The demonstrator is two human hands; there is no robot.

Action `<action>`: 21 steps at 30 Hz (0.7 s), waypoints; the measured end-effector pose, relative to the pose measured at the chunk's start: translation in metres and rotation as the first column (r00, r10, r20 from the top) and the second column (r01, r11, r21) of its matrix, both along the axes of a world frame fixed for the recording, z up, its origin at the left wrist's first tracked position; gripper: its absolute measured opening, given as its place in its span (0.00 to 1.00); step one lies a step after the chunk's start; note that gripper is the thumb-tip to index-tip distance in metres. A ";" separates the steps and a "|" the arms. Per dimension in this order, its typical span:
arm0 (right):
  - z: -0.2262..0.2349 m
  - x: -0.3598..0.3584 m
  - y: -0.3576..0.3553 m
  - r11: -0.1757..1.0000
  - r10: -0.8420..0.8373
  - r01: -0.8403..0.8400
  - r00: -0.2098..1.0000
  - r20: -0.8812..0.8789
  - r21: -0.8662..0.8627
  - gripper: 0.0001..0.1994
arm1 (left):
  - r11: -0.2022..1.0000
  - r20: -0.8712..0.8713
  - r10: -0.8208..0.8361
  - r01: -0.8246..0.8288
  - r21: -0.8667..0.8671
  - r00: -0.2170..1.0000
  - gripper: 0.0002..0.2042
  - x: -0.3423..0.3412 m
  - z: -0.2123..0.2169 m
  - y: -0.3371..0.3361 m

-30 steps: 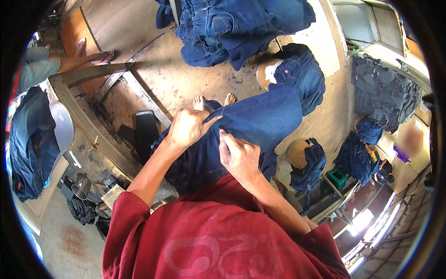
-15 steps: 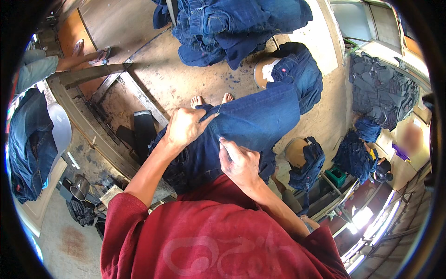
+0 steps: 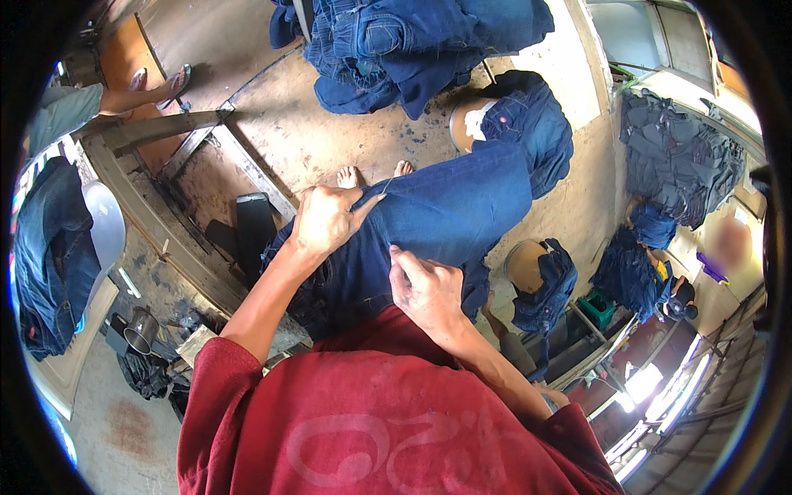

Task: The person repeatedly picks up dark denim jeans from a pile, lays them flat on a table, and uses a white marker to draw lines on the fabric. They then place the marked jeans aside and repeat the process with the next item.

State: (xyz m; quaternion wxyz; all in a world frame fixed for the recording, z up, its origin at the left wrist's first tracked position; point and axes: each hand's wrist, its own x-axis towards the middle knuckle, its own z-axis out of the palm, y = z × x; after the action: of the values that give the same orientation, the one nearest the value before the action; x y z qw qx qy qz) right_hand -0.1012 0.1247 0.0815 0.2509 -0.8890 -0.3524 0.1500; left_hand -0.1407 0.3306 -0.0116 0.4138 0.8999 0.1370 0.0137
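A pair of dark blue denim jeans lies across my lap, one leg reaching out to the right. My left hand is closed at the far edge of the denim, its fingers curled and the thumb and a finger stretched to the right. A fine, thread-like line shows beside those fingertips. Nearer to me, my right hand rests over the jeans with its fingers folded and the thumb and forefinger pinched. Whatever is in that pinch is too small to make out.
A heap of jeans stands ahead. More denim covers a round stool at the right, and another stool holds a garment. Dark garments are piled farther right. A wooden frame and a person's legs are at the left.
Both hands stay in nearly the same place on the jeans. The other person's feet at the far left have shifted slightly.
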 end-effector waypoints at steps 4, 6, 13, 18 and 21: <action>0.000 0.002 -0.001 0.998 -0.008 0.007 1.000 -0.018 -0.057 0.10 | 1.000 -0.007 -0.006 0.006 0.011 1.000 0.20 0.000 0.000 0.000; 0.000 0.003 -0.001 0.995 0.031 -0.032 0.999 -0.011 -0.094 0.09 | 1.000 -0.032 -0.006 0.006 -0.007 0.999 0.20 0.000 0.000 0.000; -0.003 0.000 -0.002 0.996 0.005 -0.006 1.000 -0.007 -0.084 0.08 | 0.999 -0.021 0.038 -0.039 -0.006 0.999 0.23 0.002 0.000 -0.002; -0.003 -0.002 -0.003 0.997 -0.075 0.075 0.997 -0.019 -0.022 0.09 | 0.999 -0.007 0.032 -0.031 0.020 0.999 0.22 0.002 0.002 -0.002; -0.003 0.000 -0.002 0.992 -0.003 0.000 1.000 -0.024 -0.126 0.09 | 0.999 -0.026 0.015 -0.014 0.029 1.000 0.22 0.002 0.002 -0.002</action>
State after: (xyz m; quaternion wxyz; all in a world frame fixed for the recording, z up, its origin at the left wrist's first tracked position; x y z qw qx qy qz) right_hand -0.1016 0.1225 0.0785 0.1985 -0.9015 -0.3386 0.1824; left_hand -0.1387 0.3289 -0.0093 0.3989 0.9048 0.1489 0.0068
